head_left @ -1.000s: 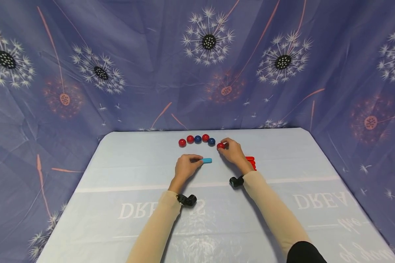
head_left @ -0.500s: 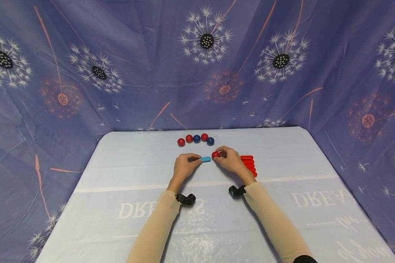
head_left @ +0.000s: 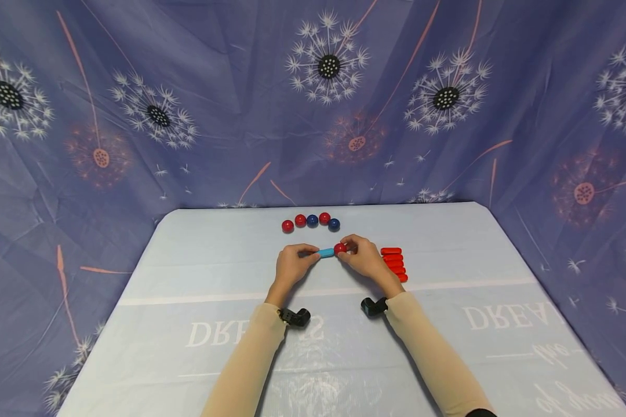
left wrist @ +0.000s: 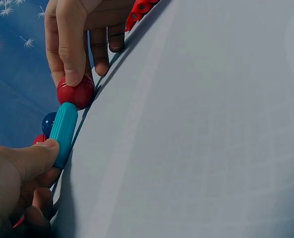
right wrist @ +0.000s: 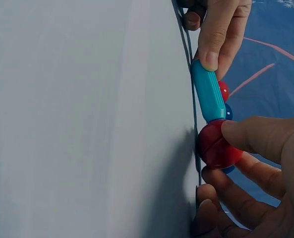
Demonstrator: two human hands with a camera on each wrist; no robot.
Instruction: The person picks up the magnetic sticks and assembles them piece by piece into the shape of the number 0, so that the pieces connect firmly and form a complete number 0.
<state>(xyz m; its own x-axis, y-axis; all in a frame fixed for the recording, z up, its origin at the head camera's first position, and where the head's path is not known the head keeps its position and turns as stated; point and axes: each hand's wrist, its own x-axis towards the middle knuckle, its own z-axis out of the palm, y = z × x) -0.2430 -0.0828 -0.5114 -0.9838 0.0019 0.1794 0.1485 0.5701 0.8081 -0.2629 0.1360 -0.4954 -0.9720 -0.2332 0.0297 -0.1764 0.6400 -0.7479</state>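
Dandelion-print cloth (head_left: pixel 240 116) hangs beyond our white table (head_left: pixel 198 255). With our left hand (head_left: pixel 293 264) we pinch a blue rod (left wrist: pixel 65 128); our right hand (head_left: pixel 366 258) grips a red ball (right wrist: pixel 217 146) against its right end, left of the red rods (head_left: pixel 393 259).

From where I stand, the only words are flipped white lettering on the table cover (head_left: pixel 339 353). Around seven o'clock from the head view's centre run capitals "DRE" (head_left: pixel 219 334), then an "S" (head_left: pixel 318 328) past the left sleeve (head_left: pixel 250 359). At four o'clock is "DREA" (head_left: pixel 506 318); toward its four o'clock, script "the" (head_left: pixel 550 352), then seemingly "of your" (head_left: pixel 576 399).
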